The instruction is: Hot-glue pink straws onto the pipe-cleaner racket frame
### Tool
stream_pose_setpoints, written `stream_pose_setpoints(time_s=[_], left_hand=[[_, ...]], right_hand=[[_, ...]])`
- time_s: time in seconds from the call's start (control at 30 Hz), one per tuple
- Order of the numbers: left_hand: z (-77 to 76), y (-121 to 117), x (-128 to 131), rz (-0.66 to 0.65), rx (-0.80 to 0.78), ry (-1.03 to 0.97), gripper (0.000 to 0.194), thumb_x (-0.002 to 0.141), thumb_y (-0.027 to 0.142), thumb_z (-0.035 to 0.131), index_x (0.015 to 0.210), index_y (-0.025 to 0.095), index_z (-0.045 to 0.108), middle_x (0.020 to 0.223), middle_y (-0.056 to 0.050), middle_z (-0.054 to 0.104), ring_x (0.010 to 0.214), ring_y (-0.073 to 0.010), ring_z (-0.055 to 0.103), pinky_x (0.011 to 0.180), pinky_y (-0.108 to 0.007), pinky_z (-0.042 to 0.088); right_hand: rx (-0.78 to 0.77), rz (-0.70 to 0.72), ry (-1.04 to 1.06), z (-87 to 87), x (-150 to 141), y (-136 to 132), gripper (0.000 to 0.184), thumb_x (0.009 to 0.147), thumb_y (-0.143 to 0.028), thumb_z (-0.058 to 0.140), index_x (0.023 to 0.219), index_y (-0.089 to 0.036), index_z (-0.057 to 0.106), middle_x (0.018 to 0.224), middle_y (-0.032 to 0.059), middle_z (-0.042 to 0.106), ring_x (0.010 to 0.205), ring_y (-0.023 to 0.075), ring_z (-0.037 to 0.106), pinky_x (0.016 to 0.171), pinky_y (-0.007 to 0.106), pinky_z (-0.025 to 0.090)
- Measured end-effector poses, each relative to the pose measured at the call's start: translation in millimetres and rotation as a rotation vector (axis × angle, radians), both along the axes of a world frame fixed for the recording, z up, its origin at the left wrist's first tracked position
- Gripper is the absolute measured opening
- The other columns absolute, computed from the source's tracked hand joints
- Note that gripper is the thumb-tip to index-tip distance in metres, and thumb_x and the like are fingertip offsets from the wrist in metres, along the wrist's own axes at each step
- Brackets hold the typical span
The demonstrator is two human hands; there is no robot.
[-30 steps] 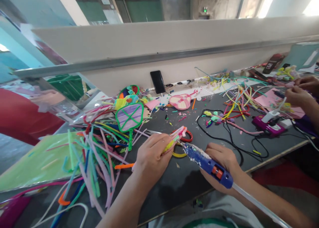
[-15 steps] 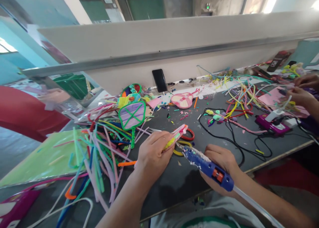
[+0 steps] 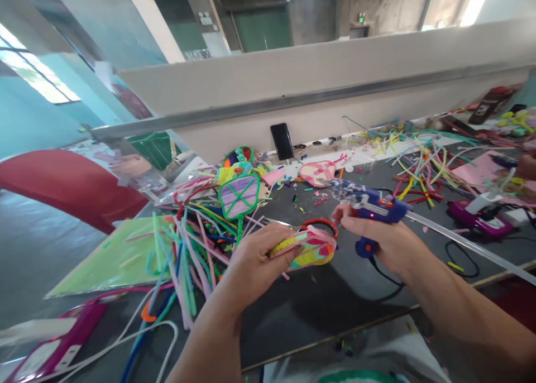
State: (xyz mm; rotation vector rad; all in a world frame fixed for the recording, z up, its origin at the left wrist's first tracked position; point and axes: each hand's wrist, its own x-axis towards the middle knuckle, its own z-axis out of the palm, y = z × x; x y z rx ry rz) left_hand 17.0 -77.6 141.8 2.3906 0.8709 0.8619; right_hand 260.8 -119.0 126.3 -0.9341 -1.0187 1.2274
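Note:
My left hand [image 3: 266,260] pinches a small colourful craft piece [image 3: 316,248], yellow, pink and mint with a pink fuzzy edge. My right hand [image 3: 377,235] is wrapped round a blue hot glue gun [image 3: 377,204]. Its nozzle points left and sits above the craft piece, apart from it. A clear glue stick [image 3: 469,243] runs out of the gun's back, and a small red light glows on its side. Behind the craft piece lie scissors with a red handle loop [image 3: 322,224], partly covered.
Loose pipe cleaners [image 3: 184,266] pile up at left beside a green-framed purple paddle shape [image 3: 239,197] and a green sheet in plastic [image 3: 113,254]. A phone [image 3: 282,140] leans on the partition. Purple power strips [image 3: 481,218] with cords lie both sides. A co-worker's hand [image 3: 526,165] is at far right.
My right hand has lifted the glue gun up and away from the craft piece. My left hand has turned the piece so its colourful face shows. The view has shifted left.

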Motion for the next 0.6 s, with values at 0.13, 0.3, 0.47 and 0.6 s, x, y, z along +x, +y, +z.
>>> stream_pose_setpoints(time_s=[0.13, 0.3, 0.47, 0.6], left_hand=[[-3.0, -1.0, 2.7, -0.025, -0.062, 0.063, 0.019, 0.092, 0.032, 0.059, 0.093, 0.017, 0.071, 0.088, -0.005, 0.068, 0.079, -0.0141, 0.063, 0.068, -0.023, 0.047], [-5.7, -1.0, 5.1, -0.063, -0.07, 0.059, 0.019, 0.092, 0.032, 0.058, 0.096, 0.018, 0.07, 0.089, -0.005, 0.068, 0.079, -0.0143, 0.062, 0.067, -0.023, 0.046], [-7.8, -0.9, 7.4, -0.052, -0.069, 0.088, 0.02, 0.093, 0.034, 0.058, 0.094, 0.018, 0.07, 0.082, -0.003, 0.066, 0.072, -0.0129, 0.06, 0.063, -0.022, 0.043], [-9.8, -0.5, 8.4, -0.054, -0.063, 0.081, 0.02, 0.093, 0.034, 0.058, 0.095, 0.019, 0.071, 0.081, -0.003, 0.066, 0.071, -0.0129, 0.06, 0.062, -0.022, 0.043]], right_hand=[[-0.085, 0.158, 0.042, -0.5, -16.6, 1.6, 0.018, 0.07, -0.032, 0.082, 0.079, -0.02, 0.072, 0.083, 0.0012, 0.071, 0.081, 0.0182, 0.065, 0.078, 0.031, 0.049], [-0.107, 0.256, 0.035, -2.4, -18.2, 2.5, 0.019, 0.069, -0.032, 0.08, 0.074, -0.019, 0.069, 0.077, 0.0014, 0.069, 0.075, 0.0181, 0.064, 0.074, 0.031, 0.049], [-0.161, 0.182, 0.047, -4.8, -19.3, 5.8, 0.021, 0.064, -0.029, 0.083, 0.072, -0.018, 0.067, 0.078, 0.0004, 0.067, 0.072, 0.0143, 0.06, 0.071, 0.028, 0.047], [-0.157, 0.25, 0.068, -8.3, -18.8, 6.6, 0.019, 0.066, -0.029, 0.081, 0.072, -0.018, 0.067, 0.074, -0.0002, 0.065, 0.072, 0.0151, 0.06, 0.072, 0.029, 0.047]])
